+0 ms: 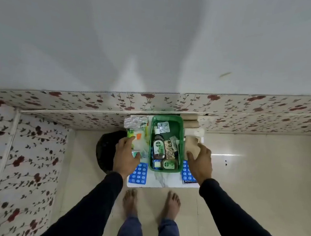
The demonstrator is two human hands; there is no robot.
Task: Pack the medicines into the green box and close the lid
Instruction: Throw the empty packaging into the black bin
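Observation:
The green box (pixel 182 139) stands open in the middle of a small white table (pixel 161 181). Inside lie a brown Dettol bottle (pixel 158 146), a silver blister strip (pixel 163 127), a smaller green-labelled bottle (pixel 168 164) and brown pill strips. Left of the box lies a pile of loose medicines (pixel 137 133), with silver strips and a green tube. A blue blister pack (pixel 138 173) lies at the front left, another blue blister pack (pixel 187 173) at the front right. My left hand (pixel 126 156) rests on the pile, fingers spread. My right hand (pixel 200 161) touches a beige roll (pixel 193 145) beside the box.
A black round object (pixel 106 149) sits on the floor left of the table. Brown rolls (pixel 190 121) and a white item (pixel 196 132) lie behind the beige roll. Flower-patterned panels run along the back and left. My bare feet (pixel 150 203) stand before the table.

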